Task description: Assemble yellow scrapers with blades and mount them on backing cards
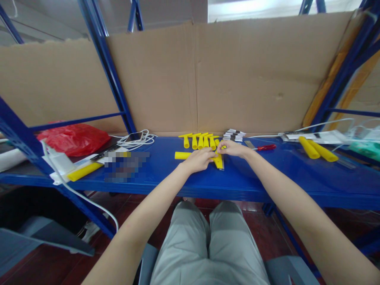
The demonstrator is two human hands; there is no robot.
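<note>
A yellow scraper (218, 162) with a wide head and a thin metal blade along its edge lies on the blue tabletop. My left hand (202, 159) is closed around it, its yellow handle (181, 155) sticking out to the left. Over the far end of the head, my right hand (230, 149) is pinched; whatever lies between its fingertips is too small to make out. Several yellow scraper handles (194, 141) stand in a row just beyond my hands. Beside them is a stack of black-and-white packets (234, 135).
A red-handled screwdriver (266, 147) lies right of my hands. Farther right are two yellow handles (319, 150). On the left are a coiled white cable (139, 138), a red plastic bag (74, 138) and another yellow handle (84, 171). Cardboard (225, 79) walls off the back, between blue posts.
</note>
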